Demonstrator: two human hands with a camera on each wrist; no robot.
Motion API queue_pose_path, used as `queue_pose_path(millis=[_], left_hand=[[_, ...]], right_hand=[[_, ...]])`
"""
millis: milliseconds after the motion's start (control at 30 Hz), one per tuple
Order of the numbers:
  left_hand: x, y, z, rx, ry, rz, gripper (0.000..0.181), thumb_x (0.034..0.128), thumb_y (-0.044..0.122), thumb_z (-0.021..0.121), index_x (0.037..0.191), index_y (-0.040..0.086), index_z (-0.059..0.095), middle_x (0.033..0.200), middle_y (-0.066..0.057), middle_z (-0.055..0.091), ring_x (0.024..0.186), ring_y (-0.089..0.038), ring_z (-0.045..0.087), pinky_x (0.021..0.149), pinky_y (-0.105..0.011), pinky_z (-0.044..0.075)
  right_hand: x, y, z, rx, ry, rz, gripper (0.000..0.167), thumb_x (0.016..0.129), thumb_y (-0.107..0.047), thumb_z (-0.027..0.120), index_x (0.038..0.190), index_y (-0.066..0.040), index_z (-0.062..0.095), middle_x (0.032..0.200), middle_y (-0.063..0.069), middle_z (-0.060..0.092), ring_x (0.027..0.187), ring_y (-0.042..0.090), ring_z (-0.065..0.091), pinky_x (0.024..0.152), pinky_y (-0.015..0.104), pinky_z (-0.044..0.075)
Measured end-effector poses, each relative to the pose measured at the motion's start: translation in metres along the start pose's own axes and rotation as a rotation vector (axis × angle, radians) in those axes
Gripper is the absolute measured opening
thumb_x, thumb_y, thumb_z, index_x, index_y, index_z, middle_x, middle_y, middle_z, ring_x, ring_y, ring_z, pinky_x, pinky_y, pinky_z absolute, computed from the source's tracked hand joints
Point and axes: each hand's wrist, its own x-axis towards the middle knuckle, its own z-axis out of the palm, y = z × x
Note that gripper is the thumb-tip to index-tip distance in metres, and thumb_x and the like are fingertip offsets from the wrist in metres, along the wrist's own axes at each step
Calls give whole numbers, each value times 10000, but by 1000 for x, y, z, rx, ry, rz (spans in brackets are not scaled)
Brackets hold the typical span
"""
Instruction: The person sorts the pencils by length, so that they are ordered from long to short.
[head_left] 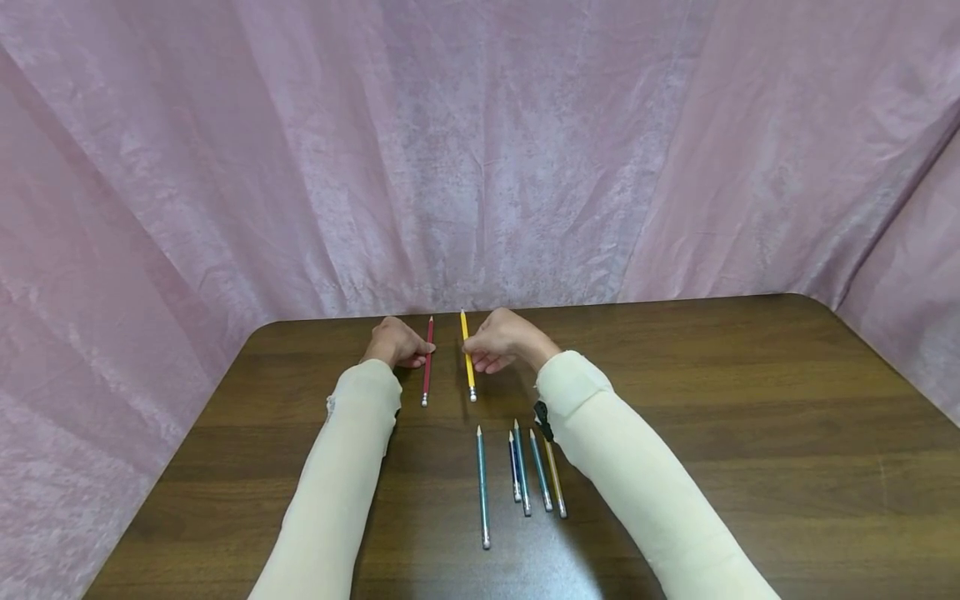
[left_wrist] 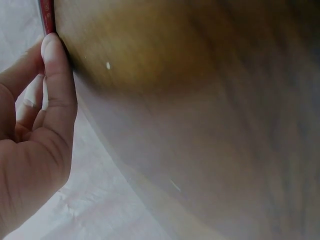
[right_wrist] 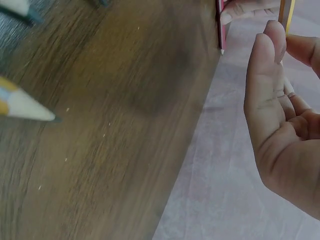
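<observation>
Near the table's far edge, my left hand [head_left: 399, 342] pinches a red pencil [head_left: 428, 367] between thumb and finger. To its right my right hand [head_left: 504, 340] pinches a yellow pencil [head_left: 470, 371]. Both pencils point away from me, eraser ends toward me, roughly parallel with a gap between them. In the left wrist view, thumb and fingertip meet on the red pencil [left_wrist: 47, 17], of which only a short part shows. The right wrist view has the yellow pencil [right_wrist: 286, 15] between the fingertips, with the red pencil [right_wrist: 221, 30] beyond it.
Closer to me on the wooden table [head_left: 750, 433] lie several pencils: a teal one [head_left: 482, 492] apart on the left, then a dark blue one [head_left: 514, 468], more teal ones [head_left: 540, 472] and a gold one [head_left: 556, 483] partly under my right sleeve. A pink curtain [head_left: 480, 150] hangs behind the table.
</observation>
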Motion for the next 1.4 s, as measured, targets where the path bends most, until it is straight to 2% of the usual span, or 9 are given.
queue_pose_path(millis=[233,533,767,833,967,1100,1233,1300,1400], left_hand=[[0,0,0,10,-1,5,212,826,50,822,901,-85,678,536,-64,620,404,-86,586,494,-212,575],[-1,0,-1,4,4,-19,230,840,38,805,960,-103,669,1158,-326,535,442,-98,608,583,-232,607],[1,0,0,-4,2,-8,199,818,34,825,896,-90,690,764,-206,686,432,-110,612,549,-239,602],[3,-1,-1,-10,-10,-13,200,820,36,823,899,-90,690,781,-190,686,433,-110,612,551,-239,602],[8,-2,-4,-34,-29,-20,205,834,23,805,922,-106,672,1267,-370,448,434,-108,609,567,-232,605],[8,-3,-6,-49,-39,-28,199,844,19,794,933,-113,674,1431,-376,259,436,-105,606,571,-222,603],[5,-3,-5,-45,-34,-20,186,838,18,800,914,-107,685,1272,-382,462,443,-105,613,565,-230,605],[3,-2,-3,-36,-29,-14,184,833,23,807,897,-98,684,977,-293,648,440,-101,613,554,-229,602],[2,-1,-1,-18,-17,-7,183,825,34,817,873,-79,681,629,-123,674,424,-95,606,521,-222,591]], right_hand=[[5,-3,6,26,-12,8,169,939,-86,635,815,24,670,708,84,662,631,159,671,786,376,627],[11,-3,12,30,-13,7,191,946,-77,631,776,7,655,694,80,657,629,165,668,698,318,633],[17,0,15,37,0,21,187,935,-58,627,759,4,635,686,81,650,604,153,652,658,295,629],[19,-1,16,29,1,18,188,939,-58,625,764,7,640,693,82,651,611,155,652,675,303,630],[22,-4,17,19,3,12,189,942,-57,618,766,9,640,697,82,648,615,154,649,701,313,632],[26,-6,20,25,0,23,181,942,-51,620,776,17,640,693,83,646,603,148,646,681,298,630],[29,-7,23,11,-7,30,181,947,-64,629,792,27,652,700,86,652,605,147,649,663,291,629],[30,-7,25,1,-9,33,182,947,-68,631,793,26,650,703,87,654,609,148,650,662,291,628],[32,-7,27,-4,-4,41,180,943,-65,627,787,23,639,700,91,651,605,150,647,656,291,628]])
